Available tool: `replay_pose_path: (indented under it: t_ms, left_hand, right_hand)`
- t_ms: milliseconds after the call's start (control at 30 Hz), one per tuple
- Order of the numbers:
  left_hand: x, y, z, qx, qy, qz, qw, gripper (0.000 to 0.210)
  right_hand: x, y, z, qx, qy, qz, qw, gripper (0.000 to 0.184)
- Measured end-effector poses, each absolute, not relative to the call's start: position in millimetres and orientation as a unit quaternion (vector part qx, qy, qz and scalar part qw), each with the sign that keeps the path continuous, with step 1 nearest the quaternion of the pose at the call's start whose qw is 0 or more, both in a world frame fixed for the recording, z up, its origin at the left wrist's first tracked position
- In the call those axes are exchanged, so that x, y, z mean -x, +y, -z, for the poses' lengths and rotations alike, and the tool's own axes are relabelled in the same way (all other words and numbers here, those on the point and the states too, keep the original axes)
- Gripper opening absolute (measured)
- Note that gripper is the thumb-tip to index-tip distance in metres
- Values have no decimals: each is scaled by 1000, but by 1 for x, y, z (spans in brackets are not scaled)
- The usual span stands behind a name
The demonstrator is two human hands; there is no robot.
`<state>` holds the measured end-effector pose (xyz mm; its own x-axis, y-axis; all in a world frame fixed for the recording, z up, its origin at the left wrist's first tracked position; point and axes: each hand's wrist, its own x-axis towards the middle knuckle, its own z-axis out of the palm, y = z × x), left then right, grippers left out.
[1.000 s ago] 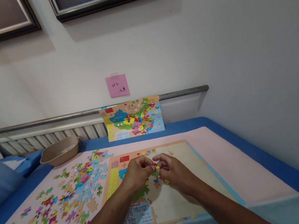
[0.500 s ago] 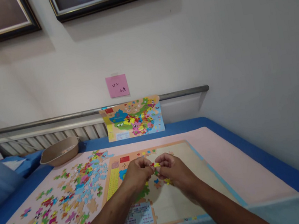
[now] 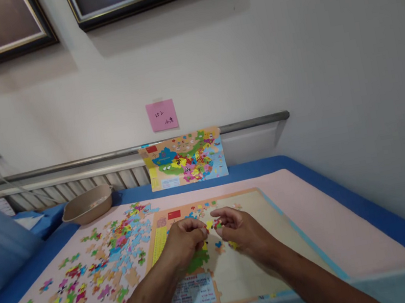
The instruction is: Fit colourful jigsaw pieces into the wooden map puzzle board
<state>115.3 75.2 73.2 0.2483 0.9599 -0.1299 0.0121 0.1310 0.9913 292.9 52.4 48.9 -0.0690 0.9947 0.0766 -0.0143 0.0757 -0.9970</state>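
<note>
Over the puzzle board (image 3: pixel 256 266), my left hand (image 3: pixel 188 239) pinches a small red-and-yellow puzzle piece (image 3: pixel 209 224) at its fingertips. My right hand (image 3: pixel 242 228), just across from it, has a red-and-green puzzle piece (image 3: pixel 218 224) between thumb and fingers, with the index finger raised. A narrow gap separates the two pieces. The board's left side carries joined pieces, including a red flag, a yellow strip and a text block (image 3: pixel 193 291). Below my hands lies a loose blue-and-orange piece (image 3: pixel 219 246). My right hand partly covers a yellow piece (image 3: pixel 234 245).
Many loose puzzle pieces (image 3: pixel 104 293) spread over the pink cloth (image 3: pixel 334 222) at left. A beige basin (image 3: pixel 89 205) stands behind them. A colourful map picture (image 3: pixel 185 160) leans upright at the back, below a metal rail (image 3: pixel 252 123) and a pink note (image 3: pixel 162 116).
My fingertips have drawn slightly apart, and the pieces that were close together between them now show separately. My right index finger has lifted. The view has shifted slightly left.
</note>
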Motion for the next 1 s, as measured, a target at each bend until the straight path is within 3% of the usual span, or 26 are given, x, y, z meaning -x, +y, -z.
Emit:
replay_pose_path:
  t_ms: [200, 467, 833, 1000]
  left_hand:
    - [-104, 62, -67, -474, 471, -433, 605, 31]
    - [-96, 48, -56, -394, 464, -453, 651, 34]
    - [-96, 43, -47, -375, 463, -463, 657, 34]
    - [-97, 44, -48, -370, 466, -461, 658, 54]
  right_hand:
    - [-286, 47, -54, 443, -539, -516, 498, 24]
    - [-273, 39, -56, 424, -522, -557, 487, 31]
    - [-269, 39, -47, 428, -516, -573, 471, 21]
    - [-268, 38, -47, 431, -513, -572, 473, 21]
